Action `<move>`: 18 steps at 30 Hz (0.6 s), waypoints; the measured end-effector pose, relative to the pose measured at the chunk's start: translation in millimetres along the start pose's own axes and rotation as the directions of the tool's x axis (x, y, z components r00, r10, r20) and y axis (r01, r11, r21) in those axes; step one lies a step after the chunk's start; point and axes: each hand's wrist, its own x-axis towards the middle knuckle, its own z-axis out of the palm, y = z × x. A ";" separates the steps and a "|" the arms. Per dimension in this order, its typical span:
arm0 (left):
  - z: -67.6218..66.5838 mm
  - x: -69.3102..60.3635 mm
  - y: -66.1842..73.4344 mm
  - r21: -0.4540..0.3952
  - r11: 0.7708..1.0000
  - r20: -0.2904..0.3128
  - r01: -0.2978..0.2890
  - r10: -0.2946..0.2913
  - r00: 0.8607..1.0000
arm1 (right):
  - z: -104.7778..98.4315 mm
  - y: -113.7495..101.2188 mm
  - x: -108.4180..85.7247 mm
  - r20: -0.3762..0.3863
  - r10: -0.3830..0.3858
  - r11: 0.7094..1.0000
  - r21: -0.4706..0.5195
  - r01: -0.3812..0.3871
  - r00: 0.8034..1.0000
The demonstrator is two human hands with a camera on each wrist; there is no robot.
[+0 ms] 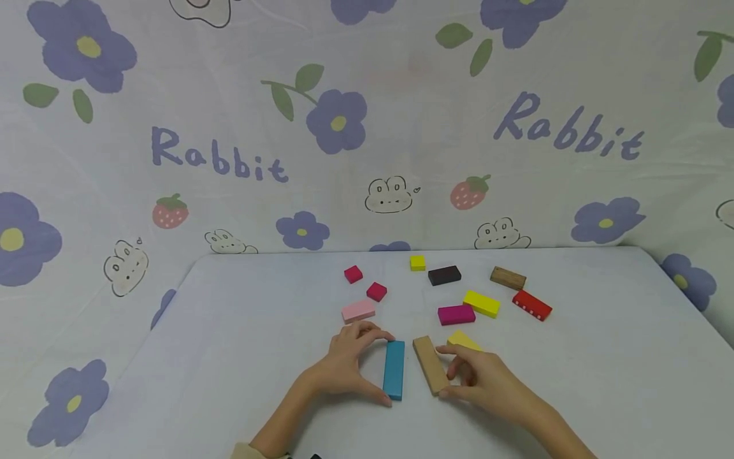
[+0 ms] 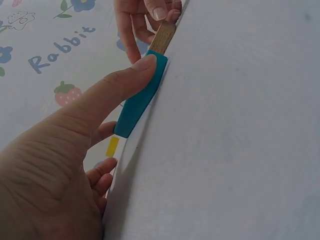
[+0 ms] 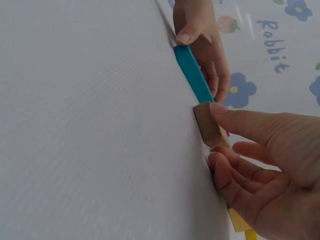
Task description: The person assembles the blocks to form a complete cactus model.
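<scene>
Thumb and index finger of my left hand [image 1: 348, 360] pinch a blue block [image 1: 394, 370] by its two short ends. The block lies flat on the white table, nearly in line with my view. To its right is a light wooden block [image 1: 430, 365], tilted a little, with a narrow gap between the two at the table. My right hand [image 1: 487, 380] grips the wooden block between thumb and index finger, its other fingers curled in. A pale yellow block [image 1: 463, 340] lies just beyond the right hand, partly covered by it. In the right wrist view the wooden block [image 3: 210, 124] shows its end.
Farther back lie a pink block [image 1: 358, 311], two small red blocks [image 1: 376, 291], a small yellow block [image 1: 417, 262], a black block [image 1: 444, 275], a magenta block [image 1: 456, 314], a yellow block [image 1: 482, 304], a brown block [image 1: 508, 278] and a white-dotted red block [image 1: 532, 305].
</scene>
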 end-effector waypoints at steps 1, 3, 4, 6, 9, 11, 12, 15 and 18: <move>0.2 0.2 0.1 0.006 1.000 0.001 -0.001 0.001 1.000 | 0.3 -0.1 1.3 -0.002 -0.001 1.000 0.003 0.001 1.000; 0.8 0.4 -0.1 0.015 1.000 0.003 0.000 0.000 1.000 | 1.0 -0.6 4.4 -0.003 0.004 1.000 0.009 -0.004 1.000; 0.8 0.7 -0.3 0.019 1.000 0.004 0.000 0.000 1.000 | 1.1 -1.0 6.6 -0.001 0.010 1.000 0.012 -0.010 1.000; 1.0 1.3 -0.7 0.024 1.000 0.006 0.001 -0.001 1.000 | 1.1 -2.4 10.6 0.008 0.014 1.000 0.017 -0.014 1.000; 0.9 1.1 -0.9 0.021 1.000 0.010 0.004 -0.004 1.000 | 1.4 -4.3 16.3 0.031 0.014 1.000 0.022 -0.014 0.999; 0.7 0.9 -0.9 0.020 1.000 0.013 0.003 -0.004 1.000 | 1.5 -5.2 20.1 0.048 0.004 1.000 0.013 -0.004 0.999; 0.6 0.8 -1.0 0.020 1.000 0.014 0.003 -0.003 1.000 | 1.5 -5.6 22.0 0.055 0.006 1.000 0.007 -0.006 0.998; 0.4 0.9 -0.9 0.024 1.000 0.013 -0.004 0.003 1.000 | 1.3 -6.8 26.5 0.075 -0.004 1.000 -0.028 0.006 0.997; -0.4 1.0 -0.4 0.029 1.000 0.012 -0.009 0.009 1.000 | 0.5 -8.3 29.5 0.090 -0.008 0.998 -0.055 0.013 0.996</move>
